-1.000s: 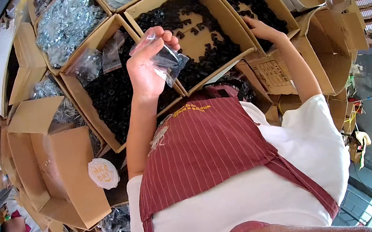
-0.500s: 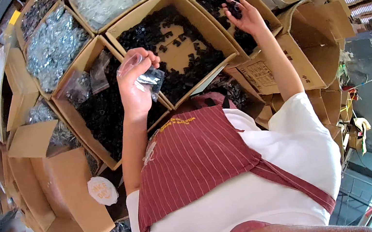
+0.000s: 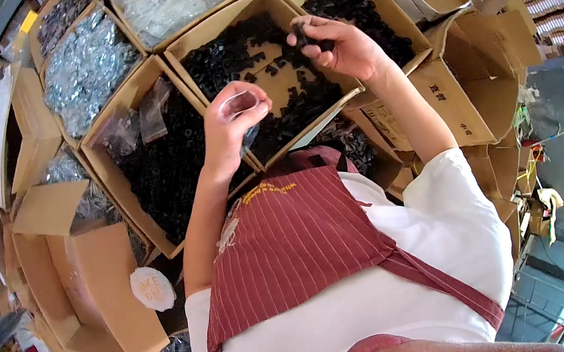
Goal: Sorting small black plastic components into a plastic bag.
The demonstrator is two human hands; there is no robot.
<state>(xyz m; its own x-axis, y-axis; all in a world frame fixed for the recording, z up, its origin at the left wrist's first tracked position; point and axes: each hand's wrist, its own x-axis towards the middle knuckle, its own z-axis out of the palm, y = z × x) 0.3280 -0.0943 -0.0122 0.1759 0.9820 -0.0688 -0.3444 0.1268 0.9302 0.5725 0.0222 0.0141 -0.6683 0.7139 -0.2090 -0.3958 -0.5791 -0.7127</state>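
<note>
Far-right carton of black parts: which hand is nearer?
Right. The right hand hovers at that carton's near edge, pinching a few black parts. The left hand holds a small clear bag over the middle carton.

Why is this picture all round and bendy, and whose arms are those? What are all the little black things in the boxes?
The picture comes from a small camera worn on a person's head, looking down. Its wide lens bends straight edges, so everything looks curved. The arms belong to that person, who wears a dark red striped apron over a white shirt.

In front are open brown cardboard boxes. Some hold heaps of small black plastic parts, others hold shiny clear bags.

The left hand holds up a small clear plastic bag with its mouth open. The right hand pinches a few black parts over the middle box. There is no machine here, just two bare hands.
</note>
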